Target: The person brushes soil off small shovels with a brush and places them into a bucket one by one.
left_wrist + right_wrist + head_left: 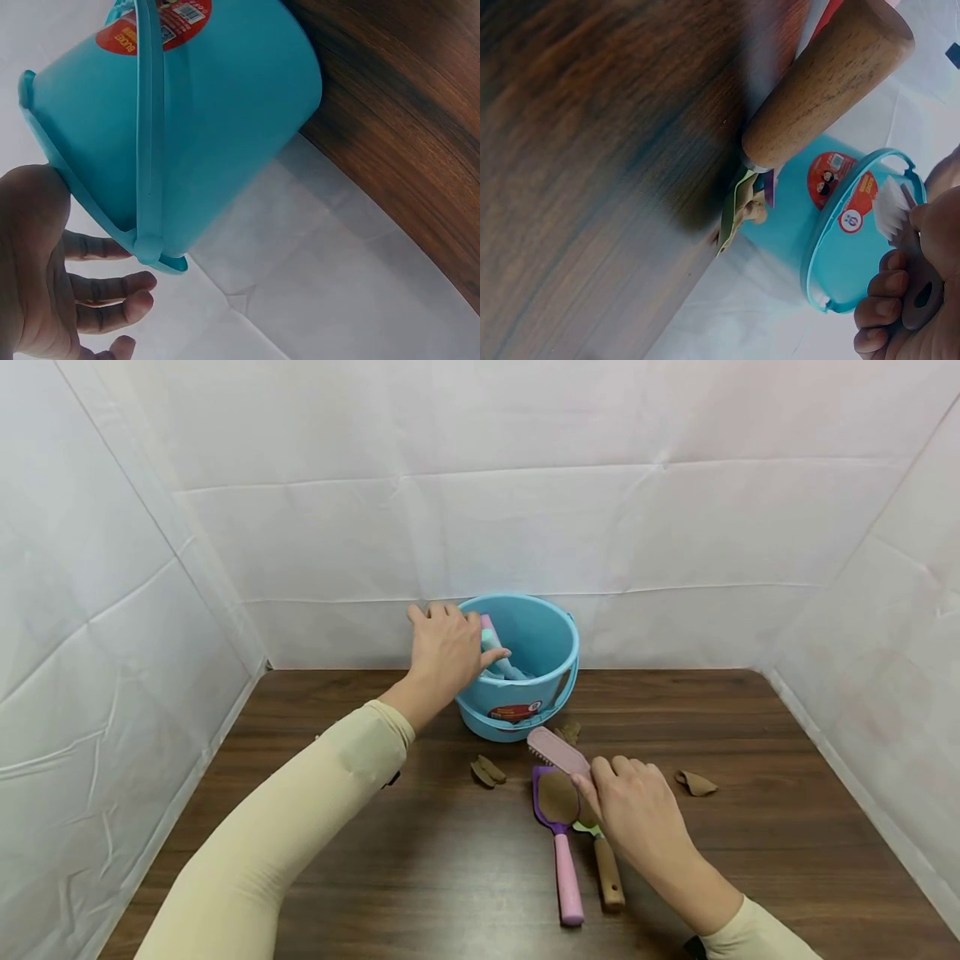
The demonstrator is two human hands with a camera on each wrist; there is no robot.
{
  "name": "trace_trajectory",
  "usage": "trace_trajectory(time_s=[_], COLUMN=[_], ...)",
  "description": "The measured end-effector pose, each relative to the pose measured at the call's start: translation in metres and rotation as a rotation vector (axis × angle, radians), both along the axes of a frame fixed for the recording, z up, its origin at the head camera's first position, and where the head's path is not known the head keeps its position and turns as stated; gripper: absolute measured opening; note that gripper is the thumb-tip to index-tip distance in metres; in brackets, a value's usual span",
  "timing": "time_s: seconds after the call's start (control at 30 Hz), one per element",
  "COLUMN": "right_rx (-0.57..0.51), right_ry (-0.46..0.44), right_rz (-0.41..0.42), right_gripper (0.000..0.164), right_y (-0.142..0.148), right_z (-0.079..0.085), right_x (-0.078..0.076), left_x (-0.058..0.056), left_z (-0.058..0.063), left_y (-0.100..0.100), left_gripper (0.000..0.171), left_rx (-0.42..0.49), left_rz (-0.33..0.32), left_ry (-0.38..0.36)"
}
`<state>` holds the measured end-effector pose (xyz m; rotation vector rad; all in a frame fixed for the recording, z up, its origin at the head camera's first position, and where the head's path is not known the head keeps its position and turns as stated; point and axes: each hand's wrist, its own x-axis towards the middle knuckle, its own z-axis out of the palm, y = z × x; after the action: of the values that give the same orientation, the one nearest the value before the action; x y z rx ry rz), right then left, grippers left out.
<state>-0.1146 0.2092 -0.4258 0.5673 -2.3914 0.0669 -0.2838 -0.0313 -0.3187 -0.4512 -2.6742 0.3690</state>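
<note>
Closest on the bench (375, 877) lie a purple shovel with a pink handle (566, 868) and a wooden-handled green trowel (608, 872), side by side. Above the trowel, the right hand (645, 810) has its fingers curled round the handle of a pink brush (558, 752), whose head lies over the shovel's tip. Dry leaves (488, 771) lie around. Beyond stands a blue bucket (480, 700), a slim tool (498, 652) inside; at its rim the left hand (450, 643) has loose, spread fingers, grasping nothing. Handling the brush well probably means a firm hold, bristles downward, clearing the shovel's edge; closing the left fingers round the rim would steady the bucket.
</note>
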Motion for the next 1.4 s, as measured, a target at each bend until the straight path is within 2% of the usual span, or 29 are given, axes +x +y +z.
trace_trajectory(time_s=[0.2,0.33,0.47,0.57,0.63,0.67,0.73,0.83,0.97,1.07,1.17,1.27,1.4], right_rx=[0.008,0.013,0.014,0.016,0.016,0.016,0.014,0.011,0.008,0.005,0.003,0.004,0.003], right_ry=[-0.009,-0.011,-0.01,-0.016,-0.018,-0.018,-0.01,0.0,0.006,0.001,-0.012,-0.028,-0.05], right_rz=[-0.005,-0.011,-0.028,-0.03,-0.03,-0.028,-0.028,-0.022,-0.013,-0.013,-0.017,-0.021,-0.035], right_gripper=[0.046,0.047,0.048,0.047,0.047,0.047,0.048,0.048,0.046,0.044,0.044,0.044,0.042], right_y=[0.0,0.001,0.006,0.008,0.009,0.009,0.009,0.008,0.005,0.002,-0.002,-0.005,-0.007], right_z=[0.001,0.003,0.008,0.011,0.013,0.013,0.014,0.016,0.019,0.019,0.02,0.02,0.019], right_x=[0.001,0.0,-0.001,-0.001,-0.002,-0.002,-0.003,-0.005,-0.006,-0.006,-0.006,-0.007,-0.006], left_x=[0.003,0.013,0.037,0.065,0.084,0.093,0.112,0.134,0.155,0.164,0.171,0.174,0.174], left_z=[-0.001,-0.003,-0.009,-0.015,-0.023,-0.029,-0.041,-0.064,-0.094,-0.113,-0.125,-0.13,-0.132], left_y=[-0.002,-0.005,-0.005,-0.003,-0.001,0.0,0.003,0.01,0.019,0.025,0.03,0.035,0.041], left_gripper=[0.079,0.08,0.09,0.09,0.086,0.083,0.079,0.076,0.077,0.079,0.08,0.083,0.086], left_rx=[-0.006,0.01,0.041,0.063,0.086,0.098,0.101,0.095,0.071,0.068,0.07,0.071,0.075], left_rz=[-0.011,-0.045,-0.13,-0.214,-0.267,-0.291,-0.31,-0.304,-0.28,-0.28,-0.278,-0.267,-0.248], left_ry=[0.015,0.048,0.149,0.222,0.241,0.227,0.152,-0.036,-0.277,-0.38,-0.451,-0.502,-0.529])
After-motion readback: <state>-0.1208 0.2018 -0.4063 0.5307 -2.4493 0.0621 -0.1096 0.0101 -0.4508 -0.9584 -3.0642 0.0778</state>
